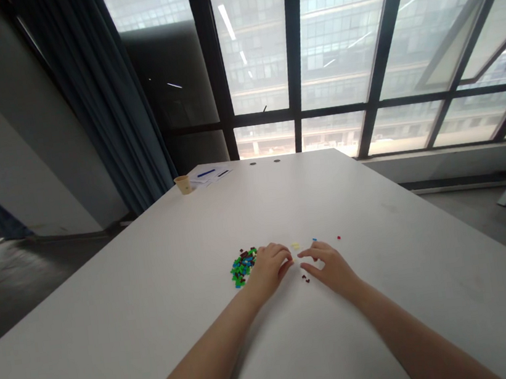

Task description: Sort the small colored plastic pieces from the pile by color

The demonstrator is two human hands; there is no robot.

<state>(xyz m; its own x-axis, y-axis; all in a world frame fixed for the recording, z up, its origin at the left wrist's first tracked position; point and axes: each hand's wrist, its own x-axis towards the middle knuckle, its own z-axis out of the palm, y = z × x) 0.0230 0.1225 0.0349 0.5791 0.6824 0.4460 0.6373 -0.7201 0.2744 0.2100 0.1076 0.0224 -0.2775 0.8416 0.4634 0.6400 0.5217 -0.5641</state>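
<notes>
A: Tiny bricks [243, 266], heaped in a small pile on the white surface [159, 326], just beside the left hand [270, 268]. Green, blue, dark ones.

B: Heavy?

A: Probably very light. Hard too, likely, and smooth, so easy to drop. Best pinched by the sides with two fingertips.

B: And the hands?

A: Left hand curled, fingers bent in, maybe holding a bit; can't tell. Right hand [328, 266] pinching at something too small to see. A few loose pieces [305, 279] lying between and near both hands.
</notes>
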